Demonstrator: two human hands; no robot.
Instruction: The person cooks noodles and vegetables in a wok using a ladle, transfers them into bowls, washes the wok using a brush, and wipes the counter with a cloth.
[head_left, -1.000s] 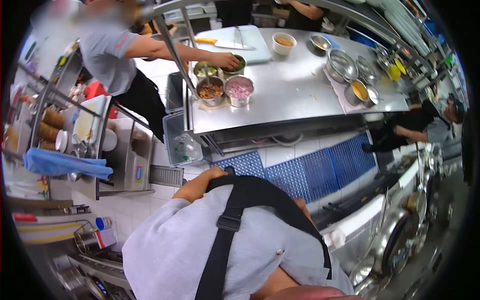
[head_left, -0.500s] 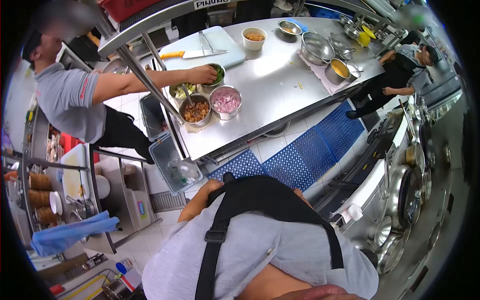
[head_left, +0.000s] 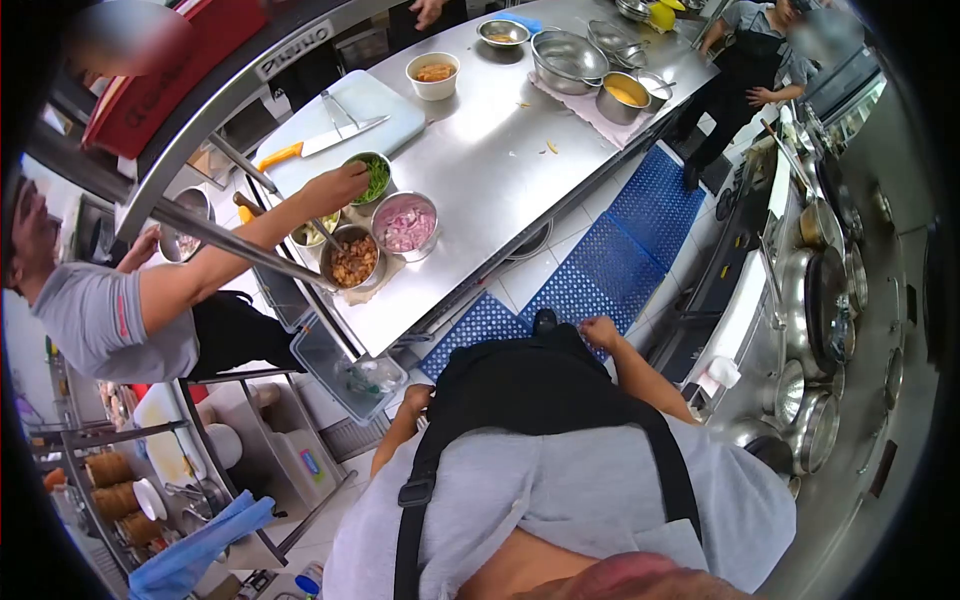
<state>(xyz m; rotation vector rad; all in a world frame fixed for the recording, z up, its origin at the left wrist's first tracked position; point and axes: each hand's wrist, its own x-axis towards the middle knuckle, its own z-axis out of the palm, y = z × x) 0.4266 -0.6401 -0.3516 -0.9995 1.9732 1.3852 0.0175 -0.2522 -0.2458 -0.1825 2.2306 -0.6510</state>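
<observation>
My left hand (head_left: 416, 400) hangs low beside my black apron (head_left: 530, 390), its fingers largely hidden against the cloth. On the other side, my right hand (head_left: 600, 333) is loosely closed near my leg, with nothing seen in it. Both are away from the steel table (head_left: 480, 190). There, a co-worker's hand (head_left: 347, 182) reaches to a bowl of chopped greens (head_left: 374, 178). Close by are a bowl of diced onion (head_left: 406, 226), a pot of browned diced pieces (head_left: 352, 262) with a spoon handle, and a partly covered bowl of pale green pieces (head_left: 312, 232).
A knife (head_left: 340, 137) lies on a white cutting board (head_left: 340, 120). Steel bowls (head_left: 569, 62) and a pot of yellow liquid (head_left: 622, 97) stand farther right. Blue mats (head_left: 610, 245) cover the floor. Pans (head_left: 820, 430) line the right side; a grey bin (head_left: 350, 385) sits left.
My view has shifted, and my right hand has come fully into sight beside my leg. The co-worker's hand stays by the greens. Another person's hand now shows beyond the table.
</observation>
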